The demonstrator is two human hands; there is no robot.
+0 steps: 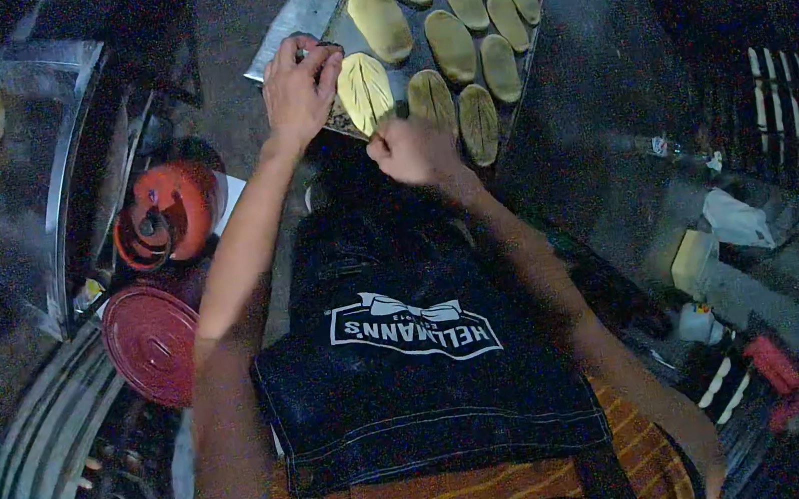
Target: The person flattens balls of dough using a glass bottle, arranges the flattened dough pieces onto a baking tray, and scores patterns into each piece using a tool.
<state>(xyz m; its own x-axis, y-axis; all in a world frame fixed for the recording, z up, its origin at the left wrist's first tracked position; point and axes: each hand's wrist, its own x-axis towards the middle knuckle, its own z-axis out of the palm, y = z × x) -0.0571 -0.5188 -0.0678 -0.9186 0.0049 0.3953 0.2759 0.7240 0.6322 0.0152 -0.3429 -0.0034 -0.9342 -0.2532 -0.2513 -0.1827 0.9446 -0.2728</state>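
Observation:
A metal tray (533, 35) holds several flat oval dough pieces in rows. My left hand (300, 91) is at the tray's left corner, its fingers bent over the dark edge beside the nearest piece. That dough piece (365, 92) has several long slits in its top. At its lower end is my right hand (415, 150), closed and slightly blurred; what its fingers hold, if anything, is hidden. Two neighbouring pieces, a middle one (432, 102) and a right one (479, 125), also show lines on top. The other pieces look smooth.
On the left are an orange-red round container (176, 203), a dark red lid (155, 344) and a metal-framed glass case (57, 173). To the right lie a pale yellow block (695, 261), a white bag (736, 217) and a red object (776, 363). Dark racks stand at both sides.

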